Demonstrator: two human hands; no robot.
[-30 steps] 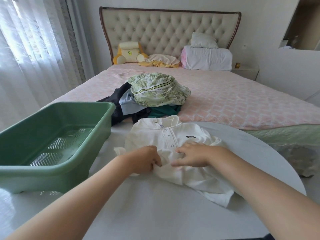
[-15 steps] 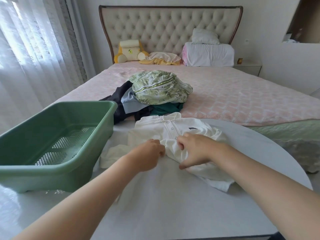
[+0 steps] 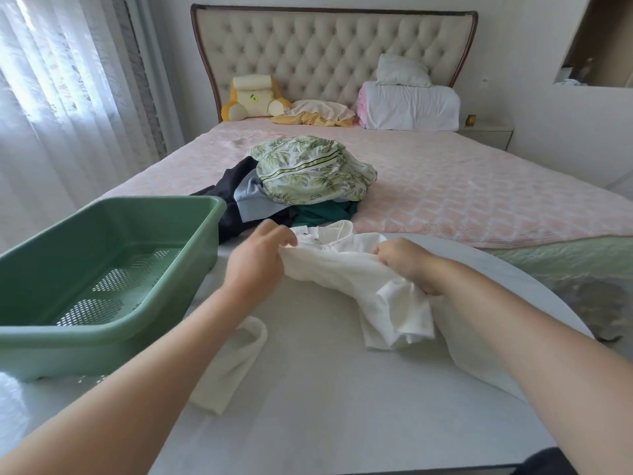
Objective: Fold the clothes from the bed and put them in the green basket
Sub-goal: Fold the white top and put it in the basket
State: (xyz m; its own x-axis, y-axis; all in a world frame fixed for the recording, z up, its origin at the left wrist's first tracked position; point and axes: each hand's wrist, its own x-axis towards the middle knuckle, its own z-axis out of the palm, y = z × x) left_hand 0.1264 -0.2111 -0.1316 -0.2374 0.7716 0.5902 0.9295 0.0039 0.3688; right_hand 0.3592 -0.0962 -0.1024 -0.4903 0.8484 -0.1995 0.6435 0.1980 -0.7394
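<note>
A white polo shirt (image 3: 346, 269) lies bunched on the round white table (image 3: 308, 406), its lower part folded up towards the collar. My left hand (image 3: 260, 258) grips the shirt's left edge near the collar. My right hand (image 3: 407, 262) grips the cloth on the right side. One sleeve (image 3: 233, 361) trails out under my left forearm. The green basket (image 3: 102, 341) stands on the table's left, with nothing in it. On the pink bed (image 3: 479, 200) lies a pile of clothes (image 3: 308, 180): a leaf-print piece on top of black, grey-blue and dark green ones.
Pillows (image 3: 411, 104) and a yellow cushion (image 3: 250, 101) sit at the tufted headboard. A curtain (image 3: 51, 97) hangs on the left. A nightstand (image 3: 486, 132) stands right of the bed. The table's near part is bare white surface.
Both hands have lifted the shirt's lower part and carried it away from me towards the collar. The left sleeve now lies stretched out on the table. The camera has come closer.
</note>
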